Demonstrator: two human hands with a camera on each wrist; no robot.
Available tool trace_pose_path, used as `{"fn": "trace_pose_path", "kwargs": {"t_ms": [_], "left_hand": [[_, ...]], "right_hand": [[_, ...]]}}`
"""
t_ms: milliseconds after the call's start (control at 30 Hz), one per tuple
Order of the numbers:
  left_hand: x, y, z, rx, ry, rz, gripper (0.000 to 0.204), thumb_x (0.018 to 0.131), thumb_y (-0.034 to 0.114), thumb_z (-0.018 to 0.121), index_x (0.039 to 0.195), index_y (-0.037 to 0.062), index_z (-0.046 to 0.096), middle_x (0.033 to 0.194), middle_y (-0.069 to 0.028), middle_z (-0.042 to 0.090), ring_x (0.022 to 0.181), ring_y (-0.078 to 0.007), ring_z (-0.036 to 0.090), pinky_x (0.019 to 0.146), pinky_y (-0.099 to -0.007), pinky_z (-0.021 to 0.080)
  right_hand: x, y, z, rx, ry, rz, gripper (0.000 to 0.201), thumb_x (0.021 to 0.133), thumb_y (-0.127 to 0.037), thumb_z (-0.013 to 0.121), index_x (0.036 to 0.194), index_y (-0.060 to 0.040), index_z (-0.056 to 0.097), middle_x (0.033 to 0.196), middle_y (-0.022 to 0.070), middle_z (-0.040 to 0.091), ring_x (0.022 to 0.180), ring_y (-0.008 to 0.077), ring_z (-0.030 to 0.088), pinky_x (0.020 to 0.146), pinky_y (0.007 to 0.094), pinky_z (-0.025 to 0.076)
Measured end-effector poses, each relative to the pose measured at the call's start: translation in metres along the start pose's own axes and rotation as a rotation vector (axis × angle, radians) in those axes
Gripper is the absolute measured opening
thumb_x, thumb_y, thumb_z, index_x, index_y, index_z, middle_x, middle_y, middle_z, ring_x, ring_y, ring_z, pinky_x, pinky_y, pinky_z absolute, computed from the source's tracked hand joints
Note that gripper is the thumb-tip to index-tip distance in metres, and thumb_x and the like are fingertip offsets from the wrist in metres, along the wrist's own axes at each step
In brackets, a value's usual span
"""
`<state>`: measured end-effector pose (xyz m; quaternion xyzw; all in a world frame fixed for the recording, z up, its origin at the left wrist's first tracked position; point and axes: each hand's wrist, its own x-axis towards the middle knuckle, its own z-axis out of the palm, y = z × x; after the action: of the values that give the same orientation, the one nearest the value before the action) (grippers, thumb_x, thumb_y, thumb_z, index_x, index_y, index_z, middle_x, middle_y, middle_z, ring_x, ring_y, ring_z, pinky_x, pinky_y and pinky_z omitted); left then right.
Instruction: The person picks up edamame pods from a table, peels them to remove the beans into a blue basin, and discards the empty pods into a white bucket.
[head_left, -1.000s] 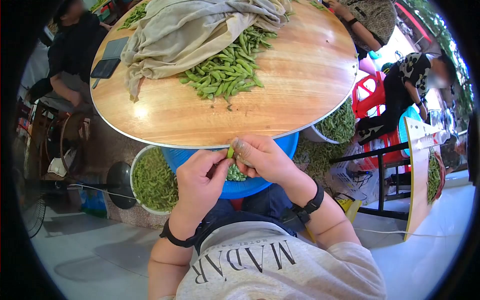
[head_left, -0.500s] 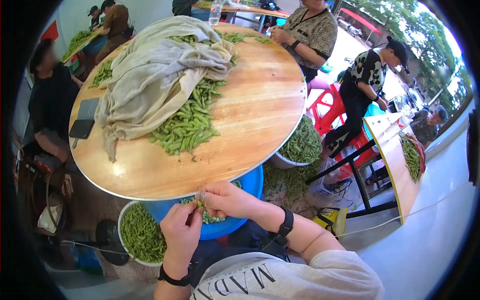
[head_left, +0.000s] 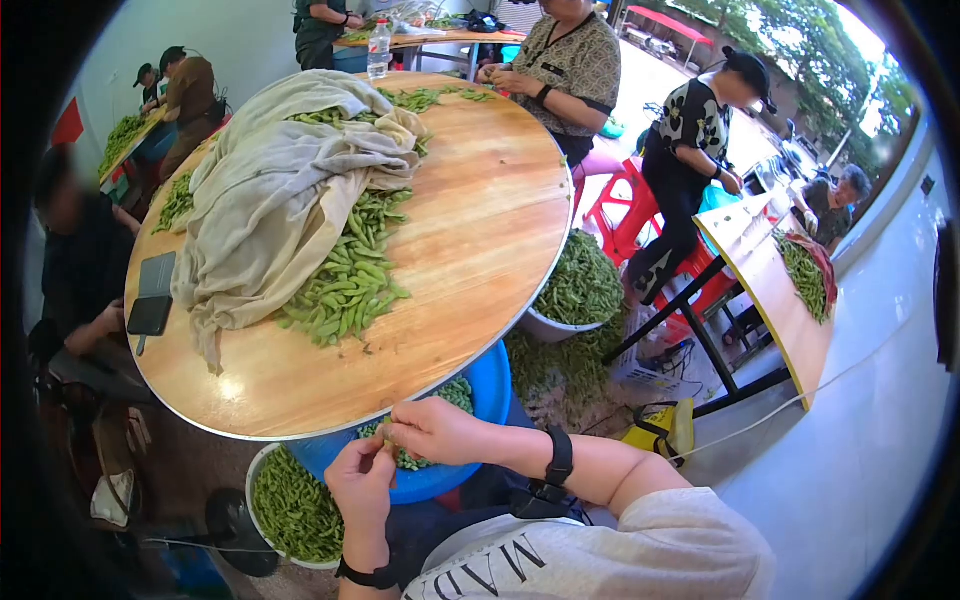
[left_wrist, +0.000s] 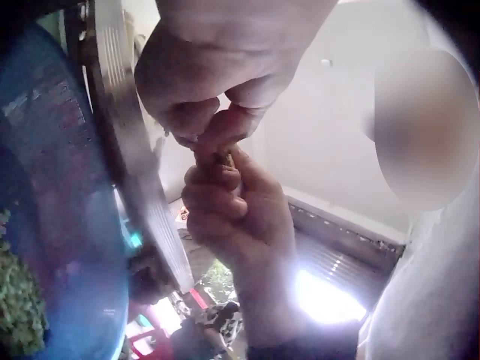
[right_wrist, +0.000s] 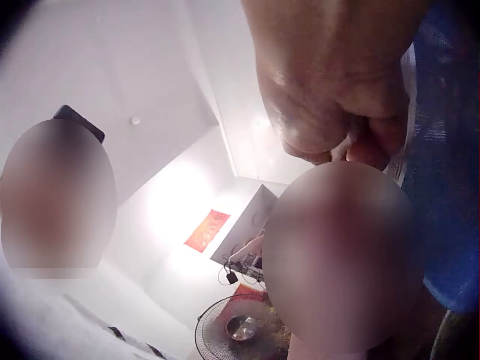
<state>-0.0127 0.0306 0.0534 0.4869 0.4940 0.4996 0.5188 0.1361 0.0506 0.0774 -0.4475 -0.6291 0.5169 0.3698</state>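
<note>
My left hand (head_left: 362,482) and right hand (head_left: 436,430) meet at the fingertips over a blue basin (head_left: 492,385). Between them they pinch a small green soybean pod (head_left: 387,424), mostly covered by the fingers. Seen from the left wrist, the left hand (left_wrist: 225,67) is above and the right hand (left_wrist: 240,214) below, their fingertips together. In the right wrist view the right hand (right_wrist: 334,90) has curled fingers, and a blur covers what lies beneath. Shelled green beans (head_left: 455,396) lie in the basin.
The round wooden table (head_left: 480,260) overhangs the basin's far side. On it are a pile of pods (head_left: 350,285), a grey-beige cloth (head_left: 270,190) and a phone (head_left: 150,315). Tubs of pods stand left (head_left: 297,505) and right (head_left: 578,285). Other people sit or stand around.
The head view has tilted up and swung, so table and hands now appear lower and further left. Both hands stay together at the pod, which shows less than before.
</note>
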Motion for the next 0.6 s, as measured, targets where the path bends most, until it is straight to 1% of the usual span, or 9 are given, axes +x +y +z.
{"fn": "trace_pose_path", "kwargs": {"t_ms": [67,267,367,467,567,600], "left_hand": [[0.001,-0.005,-0.003,-0.209,-0.022,-0.094,0.003,0.076,-0.002,0.053,0.076,-0.0042,0.056,0.06,-0.0063,0.056,0.039,-0.0067,0.044,0.035,-0.0182,0.033],[0.003,-0.008,0.0,-0.327,0.032,-0.164,0.005,0.077,0.002,0.053,0.075,-0.0018,0.055,0.058,-0.0051,0.053,0.036,-0.0057,0.039,0.032,-0.0178,0.028],[0.005,-0.003,0.001,-0.491,0.081,-0.233,0.006,0.079,0.003,0.054,0.077,-0.0027,0.056,0.056,-0.0053,0.053,0.036,-0.0065,0.04,0.032,-0.0181,0.028],[0.009,-0.02,-0.001,-0.639,0.025,-0.213,0.011,0.082,0.007,0.054,0.078,-0.0027,0.057,0.056,-0.0036,0.052,0.037,-0.0064,0.039,0.033,-0.018,0.028],[0.012,-0.012,0.002,-0.447,0.063,-0.253,0.01,0.082,0.006,0.055,0.082,-0.0028,0.058,0.058,-0.0028,0.053,0.04,-0.0064,0.042,0.035,-0.0175,0.03],[0.012,-0.009,0.005,-0.334,0.061,-0.199,0.009,0.082,0.005,0.055,0.084,-0.0029,0.059,0.059,-0.0028,0.054,0.041,-0.0063,0.043,0.037,-0.0175,0.031]], "right_hand": [[-0.001,0.001,0.0,-0.005,-0.019,-0.001,0.025,0.086,-0.019,0.05,0.072,0.0019,0.051,0.053,0.0089,0.052,0.047,0.0152,0.051,0.045,0.029,0.04],[0.0,-0.004,0.0,0.041,-0.01,0.007,0.026,0.086,-0.019,0.05,0.071,0.0024,0.051,0.053,0.0093,0.053,0.048,0.0155,0.052,0.045,0.0288,0.041],[0.001,-0.002,0.002,0.079,-0.005,0.037,0.026,0.086,-0.019,0.051,0.071,0.0024,0.051,0.053,0.0098,0.053,0.048,0.0155,0.053,0.046,0.0286,0.041],[0.001,0.005,0.008,0.093,0.049,0.008,0.025,0.083,-0.021,0.054,0.073,0.0019,0.053,0.053,0.0099,0.053,0.049,0.0153,0.053,0.046,0.0293,0.042],[0.005,0.019,0.004,-0.021,0.1,-0.023,0.022,0.081,-0.021,0.056,0.076,0.0005,0.056,0.056,0.0113,0.054,0.052,0.0198,0.055,0.048,0.0305,0.043],[0.005,0.018,0.003,-0.112,0.165,-0.065,0.021,0.079,-0.02,0.058,0.077,0.0,0.057,0.057,0.0119,0.055,0.053,0.0218,0.055,0.049,0.0308,0.043]]}}
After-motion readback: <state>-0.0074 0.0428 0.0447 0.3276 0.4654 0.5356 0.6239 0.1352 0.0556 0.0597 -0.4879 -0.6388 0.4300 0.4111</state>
